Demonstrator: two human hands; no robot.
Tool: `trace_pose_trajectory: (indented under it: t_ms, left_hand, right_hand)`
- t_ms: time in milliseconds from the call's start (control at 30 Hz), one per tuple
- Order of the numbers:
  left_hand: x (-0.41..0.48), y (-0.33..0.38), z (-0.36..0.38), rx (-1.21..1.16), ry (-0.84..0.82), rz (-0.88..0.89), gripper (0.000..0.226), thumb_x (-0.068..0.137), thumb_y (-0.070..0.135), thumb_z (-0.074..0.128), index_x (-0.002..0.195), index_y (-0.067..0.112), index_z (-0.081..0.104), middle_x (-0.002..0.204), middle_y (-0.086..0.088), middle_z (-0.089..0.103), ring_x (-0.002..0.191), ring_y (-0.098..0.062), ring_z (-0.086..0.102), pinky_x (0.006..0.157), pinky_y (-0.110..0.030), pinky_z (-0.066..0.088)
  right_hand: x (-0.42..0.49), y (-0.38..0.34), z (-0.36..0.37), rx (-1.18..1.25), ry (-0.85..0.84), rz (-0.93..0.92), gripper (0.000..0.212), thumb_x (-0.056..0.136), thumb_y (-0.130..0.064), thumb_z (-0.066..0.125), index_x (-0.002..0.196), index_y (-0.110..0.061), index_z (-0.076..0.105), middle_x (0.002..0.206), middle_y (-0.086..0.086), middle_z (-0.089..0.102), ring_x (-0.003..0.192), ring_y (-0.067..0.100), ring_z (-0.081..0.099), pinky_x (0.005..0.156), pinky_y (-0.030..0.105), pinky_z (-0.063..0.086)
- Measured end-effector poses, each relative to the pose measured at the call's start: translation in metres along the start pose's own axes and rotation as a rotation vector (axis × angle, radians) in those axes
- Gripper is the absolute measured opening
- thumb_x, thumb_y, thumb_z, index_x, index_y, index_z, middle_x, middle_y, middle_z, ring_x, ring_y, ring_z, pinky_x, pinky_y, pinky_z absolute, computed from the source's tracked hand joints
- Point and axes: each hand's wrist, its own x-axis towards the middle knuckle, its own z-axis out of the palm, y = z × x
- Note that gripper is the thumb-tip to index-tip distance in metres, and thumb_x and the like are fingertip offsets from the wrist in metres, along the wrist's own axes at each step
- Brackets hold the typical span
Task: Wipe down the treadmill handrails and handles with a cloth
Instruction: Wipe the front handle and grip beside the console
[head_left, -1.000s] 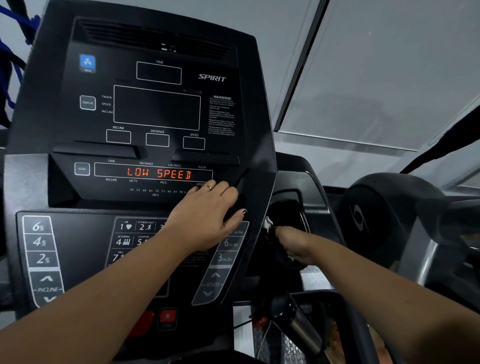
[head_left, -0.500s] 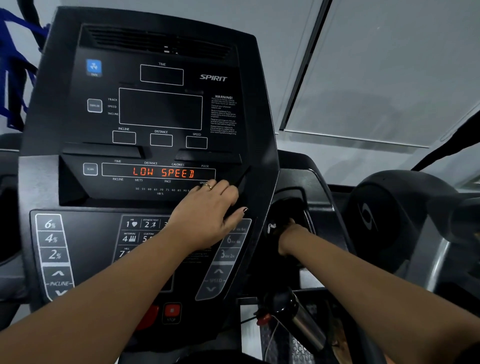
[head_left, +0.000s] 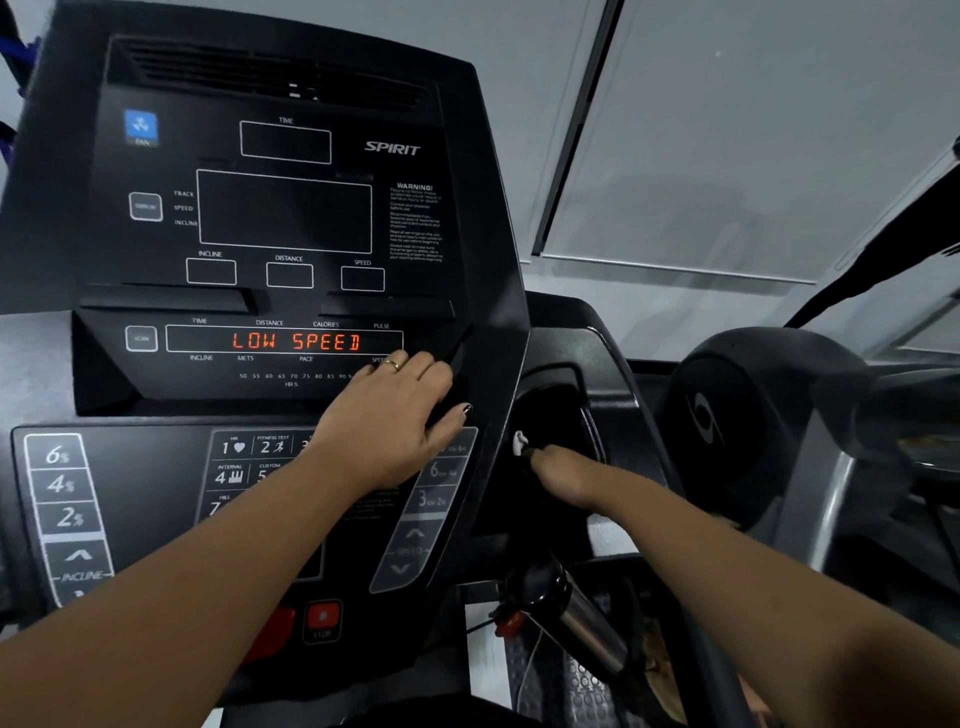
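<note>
Looking down at treadmill console (head_left: 483, 234), black, filling left half of view. Reading incline keys (head_left: 62, 486) down far-left edge: 6%, 4%, 2%, arrows below. Seeing blue fan button (head_left: 140, 126) top-left, blank windows mid-panel. Reading display (head_left: 296, 341) in orange: LOW SPEED. Spotting red stop button (head_left: 323, 618) at console bottom. Resting left hand (head_left: 395, 415) palm-down on console just under display's right end, fingers together and slightly bent, thumb splayed right, gripping nothing. Wearing ring (head_left: 393, 365) on one finger. Covering part of program keys with left forearm. Noting speed keys (head_left: 434, 499) just right of left wrist. Holding right hand (head_left: 563, 475) down in dark side pocket (head_left: 556, 405) beside console's right edge, fingers curled under and bunched around dark cloth (head_left: 525, 448). Losing most of cloth against black pocket, catching only a small white tag clearly. Locating handle (head_left: 587, 618), metal sleeve with black end cap, low centre-right, below right forearm, well apart from cloth. Seeing red clip (head_left: 506, 623) with cord just left of handle. Seeing neighbouring machine (head_left: 753, 415), dark and rounded, at right, pale window blind (head_left: 753, 130) above it.
</note>
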Motion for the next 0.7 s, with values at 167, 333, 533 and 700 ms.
trace_pose_trajectory:
  t_ms: [167, 333, 533, 700]
  left_hand:
    - [-0.002, 0.000, -0.001, 0.011, -0.015, 0.002, 0.038, 0.094, 0.058, 0.019, 0.096, 0.029, 0.042, 0.096, 0.013, 0.043, 0.091, -0.011, 0.042, 0.084, -0.035, 0.045]
    - [-0.002, -0.001, -0.001, 0.008, -0.025, -0.005, 0.038, 0.094, 0.059, 0.020, 0.095, 0.029, 0.043, 0.097, 0.013, 0.045, 0.094, -0.013, 0.045, 0.085, -0.035, 0.044]
    - [-0.002, -0.002, -0.001, 0.000, -0.054, -0.009, 0.035, 0.096, 0.058, 0.028, 0.097, 0.027, 0.045, 0.099, 0.011, 0.045, 0.097, -0.014, 0.045, 0.087, -0.036, 0.044]
    - [0.000, -0.004, -0.002, 0.011, -0.067, -0.011, 0.038, 0.095, 0.060, 0.025, 0.098, 0.028, 0.044, 0.099, 0.013, 0.042, 0.097, -0.013, 0.044, 0.087, -0.034, 0.043]
  right_hand:
    - [-0.030, 0.014, -0.002, -0.805, 0.092, -0.331, 0.040, 0.103, -0.029, 0.027, 0.106, -0.007, 0.060, 0.110, 0.014, 0.064, 0.104, 0.031, 0.057, 0.078, 0.032, 0.039]
    - [-0.032, 0.033, -0.016, -0.958, 0.109, -0.413, 0.071, 0.080, -0.050, 0.001, 0.090, -0.016, 0.062, 0.100, 0.002, 0.066, 0.106, 0.020, 0.052, 0.090, 0.036, 0.046]
    - [0.002, 0.004, -0.017, -1.211, -0.045, -0.091, 0.044, 0.099, -0.022, 0.031, 0.132, -0.008, 0.057, 0.138, 0.012, 0.055, 0.129, 0.032, 0.045, 0.103, 0.039, 0.040]
    - [0.012, -0.001, -0.012, -1.490, -0.070, -0.097, 0.055, 0.098, -0.017, 0.035, 0.152, -0.011, 0.027, 0.160, 0.011, 0.024, 0.149, 0.030, 0.015, 0.120, 0.044, 0.011]
